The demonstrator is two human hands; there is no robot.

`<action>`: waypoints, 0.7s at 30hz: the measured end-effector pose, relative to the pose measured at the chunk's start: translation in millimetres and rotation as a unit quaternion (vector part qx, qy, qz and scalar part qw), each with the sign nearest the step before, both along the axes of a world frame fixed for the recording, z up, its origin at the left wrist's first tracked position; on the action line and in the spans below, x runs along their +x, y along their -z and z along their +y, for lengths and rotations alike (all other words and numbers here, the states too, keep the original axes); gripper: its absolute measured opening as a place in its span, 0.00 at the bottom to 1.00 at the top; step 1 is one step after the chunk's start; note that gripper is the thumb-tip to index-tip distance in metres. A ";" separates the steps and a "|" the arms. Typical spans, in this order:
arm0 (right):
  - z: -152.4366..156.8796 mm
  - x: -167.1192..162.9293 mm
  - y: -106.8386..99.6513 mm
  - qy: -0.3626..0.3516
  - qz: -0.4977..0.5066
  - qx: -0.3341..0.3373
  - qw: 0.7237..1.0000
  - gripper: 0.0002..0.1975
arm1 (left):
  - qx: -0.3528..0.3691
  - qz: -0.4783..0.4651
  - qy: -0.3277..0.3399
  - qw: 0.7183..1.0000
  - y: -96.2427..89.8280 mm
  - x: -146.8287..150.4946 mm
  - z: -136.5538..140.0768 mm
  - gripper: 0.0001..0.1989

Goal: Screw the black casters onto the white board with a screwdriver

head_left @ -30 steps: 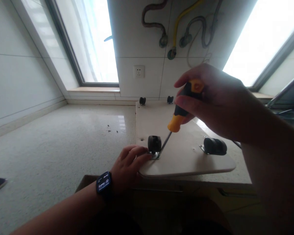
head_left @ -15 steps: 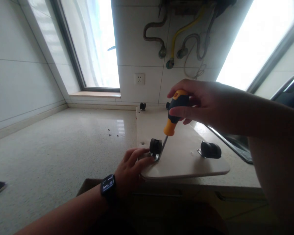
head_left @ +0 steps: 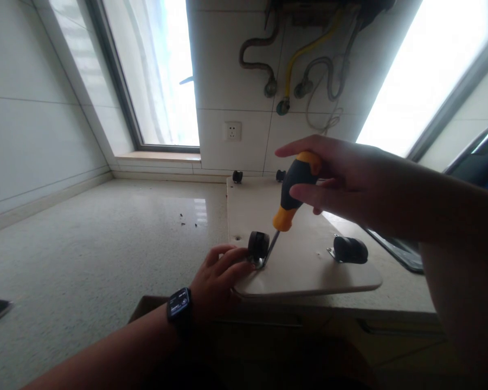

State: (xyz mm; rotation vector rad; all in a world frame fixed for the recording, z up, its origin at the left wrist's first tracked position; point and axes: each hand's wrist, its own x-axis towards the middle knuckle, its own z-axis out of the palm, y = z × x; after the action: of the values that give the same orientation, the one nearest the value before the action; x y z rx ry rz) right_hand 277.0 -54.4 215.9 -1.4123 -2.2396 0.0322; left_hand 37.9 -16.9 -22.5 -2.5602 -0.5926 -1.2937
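Observation:
My right hand (head_left: 335, 179) is round the handle of a yellow and black screwdriver (head_left: 296, 187), thumb along its side and index finger stretched past the top. The screwdriver leans, its tip down at the metal plate of a black caster wheel (head_left: 259, 245). Fingers of my left hand (head_left: 223, 268) press on that plate and steady the caster from the left; a watch (head_left: 179, 305) is on this wrist. Under both hands lies a white board (head_left: 296, 276). Another caster (head_left: 350, 249) sits at the board's right, its plate against the surface.
Two more casters, one at the far left corner (head_left: 237, 176) and another (head_left: 281, 175), stand at the board's back edge. Several small dark screws (head_left: 183, 223) lie on the speckled counter (head_left: 106, 254). A sink edge (head_left: 396, 252) is at right; pipes (head_left: 290, 65) run down the tiled wall.
My right hand has shifted slightly right, its fingers looser and index finger straighter. The screwdriver handle tilts further right, its tip staying at the plate. My left hand has barely moved.

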 end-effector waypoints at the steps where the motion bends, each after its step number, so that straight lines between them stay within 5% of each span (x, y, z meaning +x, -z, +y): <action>1: -1.2 -1.9 0.9 0.005 0.000 0.013 1.000 0.30 | 0.002 0.002 -0.001 1.000 -1.0 0.0 -0.2 0.16; 6: -1.3 -7.4 8.1 0.042 -0.011 0.088 0.995 0.26 | 0.016 0.002 -0.005 1.000 -4.2 0.4 -0.9 0.14; 9: 3.4 -1.7 13.7 0.073 -0.008 0.068 0.995 0.25 | 0.016 -0.004 -0.005 1.000 -2.5 0.9 0.5 0.13; 15: 6.9 2.6 18.1 -0.065 0.079 0.044 0.994 0.25 | 0.008 -0.012 -0.008 1.000 2.8 1.5 3.1 0.11; 21: 1.3 -9.9 14.8 0.044 0.018 0.145 0.988 0.20 | 0.001 -0.015 -0.006 1.000 0.7 2.4 2.0 0.13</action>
State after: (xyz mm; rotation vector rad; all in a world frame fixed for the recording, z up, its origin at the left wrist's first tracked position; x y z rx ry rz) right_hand 267.1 -53.1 201.1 -1.3368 -2.0522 -0.2835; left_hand 40.3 -15.0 -23.2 -2.5363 -0.6104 -1.3315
